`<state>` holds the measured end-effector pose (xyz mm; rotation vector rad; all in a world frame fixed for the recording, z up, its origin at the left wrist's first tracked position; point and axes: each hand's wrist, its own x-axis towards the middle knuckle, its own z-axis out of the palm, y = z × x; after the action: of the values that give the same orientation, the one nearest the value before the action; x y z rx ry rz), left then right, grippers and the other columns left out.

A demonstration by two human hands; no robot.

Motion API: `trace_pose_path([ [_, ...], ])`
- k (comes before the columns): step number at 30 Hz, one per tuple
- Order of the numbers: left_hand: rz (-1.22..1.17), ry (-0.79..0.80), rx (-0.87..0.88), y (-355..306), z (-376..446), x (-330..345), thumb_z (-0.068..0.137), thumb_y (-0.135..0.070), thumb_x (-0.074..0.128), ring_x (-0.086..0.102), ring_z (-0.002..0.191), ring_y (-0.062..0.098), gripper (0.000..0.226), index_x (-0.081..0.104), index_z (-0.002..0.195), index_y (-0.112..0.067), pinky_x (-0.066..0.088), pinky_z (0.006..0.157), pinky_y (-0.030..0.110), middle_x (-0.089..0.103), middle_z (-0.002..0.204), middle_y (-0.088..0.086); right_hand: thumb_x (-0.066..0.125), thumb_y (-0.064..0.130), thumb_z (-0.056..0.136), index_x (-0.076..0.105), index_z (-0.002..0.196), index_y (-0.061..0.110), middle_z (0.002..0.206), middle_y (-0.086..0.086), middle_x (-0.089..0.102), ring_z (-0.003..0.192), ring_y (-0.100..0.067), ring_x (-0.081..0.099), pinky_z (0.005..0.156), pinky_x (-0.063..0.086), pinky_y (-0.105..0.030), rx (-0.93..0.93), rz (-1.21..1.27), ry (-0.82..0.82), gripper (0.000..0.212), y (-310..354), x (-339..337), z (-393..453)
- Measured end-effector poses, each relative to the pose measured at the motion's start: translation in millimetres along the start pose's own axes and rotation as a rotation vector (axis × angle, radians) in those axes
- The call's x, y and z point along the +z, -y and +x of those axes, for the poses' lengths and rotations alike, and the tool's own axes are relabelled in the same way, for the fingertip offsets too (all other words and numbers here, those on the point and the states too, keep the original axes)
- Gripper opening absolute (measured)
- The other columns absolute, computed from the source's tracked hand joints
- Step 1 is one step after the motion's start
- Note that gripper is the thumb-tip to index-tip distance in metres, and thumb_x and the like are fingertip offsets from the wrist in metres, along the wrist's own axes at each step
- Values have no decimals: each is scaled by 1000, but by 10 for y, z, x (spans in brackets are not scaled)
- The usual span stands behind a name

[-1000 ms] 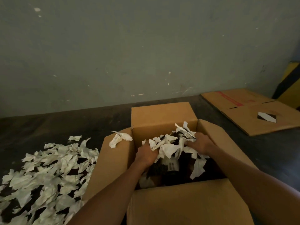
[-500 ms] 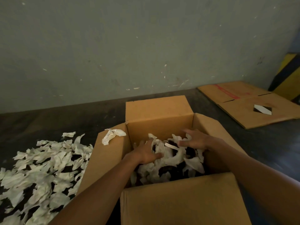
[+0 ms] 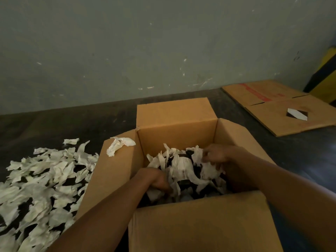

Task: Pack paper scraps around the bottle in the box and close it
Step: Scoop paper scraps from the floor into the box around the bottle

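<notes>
An open brown cardboard box (image 3: 181, 131) stands on the dark floor with all its flaps up. Inside lies a dark bottle (image 3: 183, 168) with a white barcode label, half buried in white paper scraps (image 3: 198, 176). My left hand (image 3: 156, 180) is deep in the box at the bottle's near left, fingers curled down into the scraps. On the bottle's right, my right hand (image 3: 217, 154) has its fingers pinched on scraps. One crumpled scrap (image 3: 119, 144) rests on the left flap.
A wide heap of loose white paper scraps (image 3: 41, 180) covers the floor left of the box. A flattened cardboard sheet (image 3: 283, 108) with a red stripe lies at the back right. A grey-green wall runs behind, with a yellow and black object (image 3: 325, 79) at the far right.
Both hands dropped the bundle of scraps into the box and sank lower. The left hand moved toward the near side, the right stayed right of the bottle. The bottle's label now shows.
</notes>
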<state>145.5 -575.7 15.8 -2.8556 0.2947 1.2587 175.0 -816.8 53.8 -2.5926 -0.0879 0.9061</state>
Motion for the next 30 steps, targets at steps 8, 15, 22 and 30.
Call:
trace_pose_path([
  [8, -201, -71, -11, 16, 378, 122, 79, -51, 68, 22, 144, 36, 96, 11, 153, -30, 32, 111, 50, 9, 163, 7, 69, 72, 63, -1, 149, 44, 163, -1, 0, 147, -33, 9, 117, 19, -52, 69, -415, 225, 115, -253, 483, 288],
  [15, -77, 66, -7, 51, 471, -294, 79, -56, 68, 51, 125, 27, 81, 39, 145, -19, 48, 97, 38, 46, 146, 5, 49, 52, 93, 35, 145, 19, 152, -8, 36, 132, -27, 41, 107, 37, -40, -32, -102, -14, 63, -92, -55, 513],
  [22, -174, -39, 81, 107, 735, 75, 83, -61, 51, 37, 138, 29, 85, 20, 152, -23, 35, 111, 43, 30, 157, 8, 18, 64, 95, -6, 153, 34, 163, -7, -7, 149, -30, 1, 118, 5, -47, 75, -392, 279, 69, -207, 439, 728],
  [30, -81, -234, 168, 38, 73, -304, 98, -49, 37, 54, 114, 26, 45, 58, 128, -21, 45, 95, 40, 57, 132, 7, 49, 40, 95, 56, 130, 16, 132, 3, 54, 111, -22, 55, 93, 43, -32, 5, -267, 155, 43, 80, -15, 625],
])
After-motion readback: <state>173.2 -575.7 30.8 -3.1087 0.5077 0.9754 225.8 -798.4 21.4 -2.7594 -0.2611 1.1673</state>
